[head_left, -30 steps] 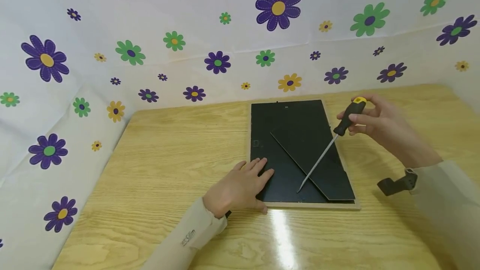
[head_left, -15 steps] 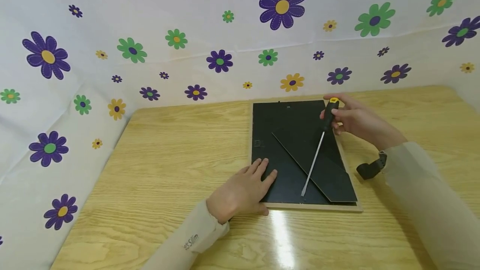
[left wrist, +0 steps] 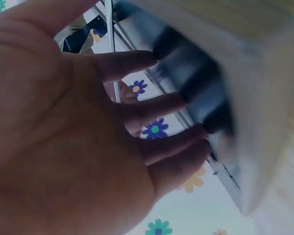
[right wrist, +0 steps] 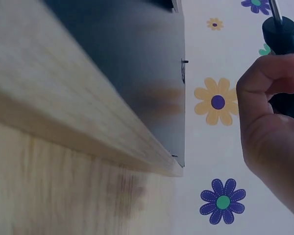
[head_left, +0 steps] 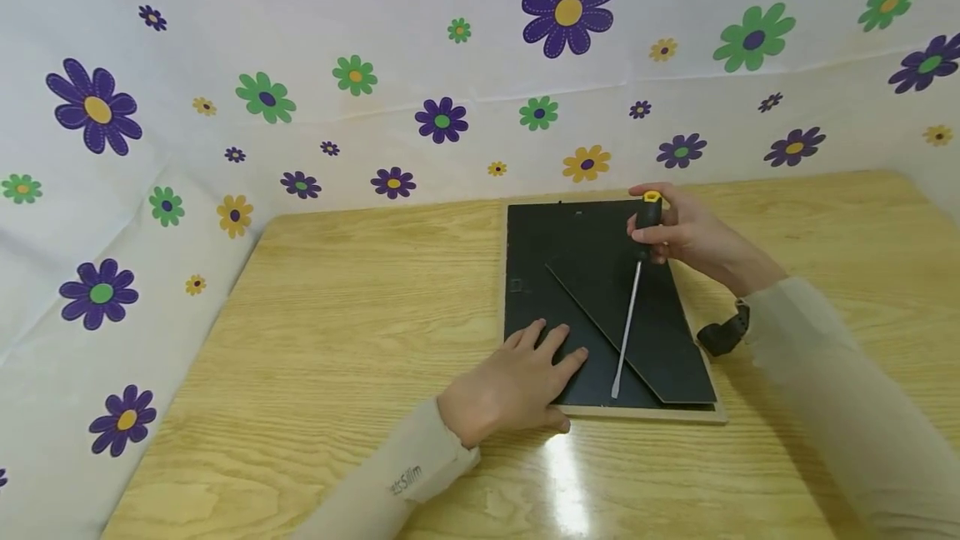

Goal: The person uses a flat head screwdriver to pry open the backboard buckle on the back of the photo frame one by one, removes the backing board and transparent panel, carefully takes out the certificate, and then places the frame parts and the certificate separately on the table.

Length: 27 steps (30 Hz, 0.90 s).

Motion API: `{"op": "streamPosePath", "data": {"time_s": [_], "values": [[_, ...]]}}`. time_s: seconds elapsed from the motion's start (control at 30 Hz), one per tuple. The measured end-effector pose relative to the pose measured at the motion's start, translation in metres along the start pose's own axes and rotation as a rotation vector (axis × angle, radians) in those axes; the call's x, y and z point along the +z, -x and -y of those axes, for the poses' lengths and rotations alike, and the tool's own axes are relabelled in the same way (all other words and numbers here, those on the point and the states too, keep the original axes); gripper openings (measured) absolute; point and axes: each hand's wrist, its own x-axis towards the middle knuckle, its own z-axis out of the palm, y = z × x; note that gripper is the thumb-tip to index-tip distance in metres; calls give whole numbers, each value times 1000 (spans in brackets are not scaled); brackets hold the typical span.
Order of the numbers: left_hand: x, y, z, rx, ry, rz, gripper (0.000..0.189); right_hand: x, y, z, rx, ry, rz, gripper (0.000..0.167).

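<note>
A picture frame point(head_left: 540, 232) lies face down on the table, its black backing board showing inside a pale wooden rim point(right wrist: 98, 93). A black stand flap point(head_left: 667, 357) lies slantwise across the board. My right hand point(head_left: 697, 236) grips the black and yellow handle of a flat-head screwdriver point(head_left: 630, 307) above the frame's right side. Its blade slants down, the tip close over the lower edge of the backing in the head view. With fingers spread, my left hand point(head_left: 517, 386) rests at the frame's lower left corner, fingertips over the board and thumb by the wooden rim.
The wood-grain table point(head_left: 345, 340) extends to both sides of the frame. A white cloth point(head_left: 300, 40) with purple, green and yellow flowers hangs behind it and on the left. A black wrist camera point(head_left: 722, 336) juts out beneath the right wrist.
My right hand has moved left with the screwdriver, which now stands steeper, its tip slightly farther right and lower. My left hand has slid a little to the right along the frame's corner.
</note>
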Motion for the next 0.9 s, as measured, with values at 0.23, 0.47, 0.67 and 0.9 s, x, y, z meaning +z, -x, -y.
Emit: {"op": "streamPosePath", "data": {"time_s": [0.23,0.47,0.67,0.9], "values": [[-2,-7,-6,-55,-11,12,86,2,-4,1,-32,97,79,58],[-2,-10,-8,-69,50,50,85,4,-7,5,-42,192,101,59],[-1,-9,-8,-69,43,45,85,8,-11,8,-56,197,118,58],[-1,-10,-7,-66,38,47,85,11,-16,8,-16,175,136,56]]}}
